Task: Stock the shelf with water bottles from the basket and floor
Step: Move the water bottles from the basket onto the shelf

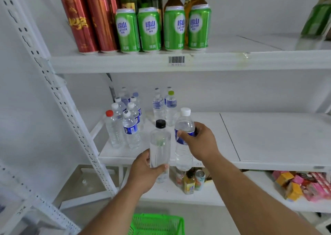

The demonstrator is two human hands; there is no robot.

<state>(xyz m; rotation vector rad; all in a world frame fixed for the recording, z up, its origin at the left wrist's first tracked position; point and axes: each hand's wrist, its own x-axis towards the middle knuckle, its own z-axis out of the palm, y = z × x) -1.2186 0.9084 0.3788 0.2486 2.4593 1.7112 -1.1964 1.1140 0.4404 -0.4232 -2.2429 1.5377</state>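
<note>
Green basket (157, 224) below, both hands grip 2 bottles, left hand (143, 173) one black-capped bottle (160, 150), right hand (198, 141) one white-capped bottle (184, 141); crowding could topple shelved bottles (129, 125).

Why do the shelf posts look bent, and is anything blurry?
Head view: the wide-angle lens bows the perforated post; the green bottle at the right edge is smeared; lighting is soft and even, with pale streaks of glare on the red cans.

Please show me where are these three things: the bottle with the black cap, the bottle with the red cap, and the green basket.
Black-capped bottle (160, 145): head view, on its clear body above the left hand.
Red-capped bottle (113, 130): head view, on its clear body, standing on the shelf.
Green basket (157, 225): head view, on its mesh wall.
</note>
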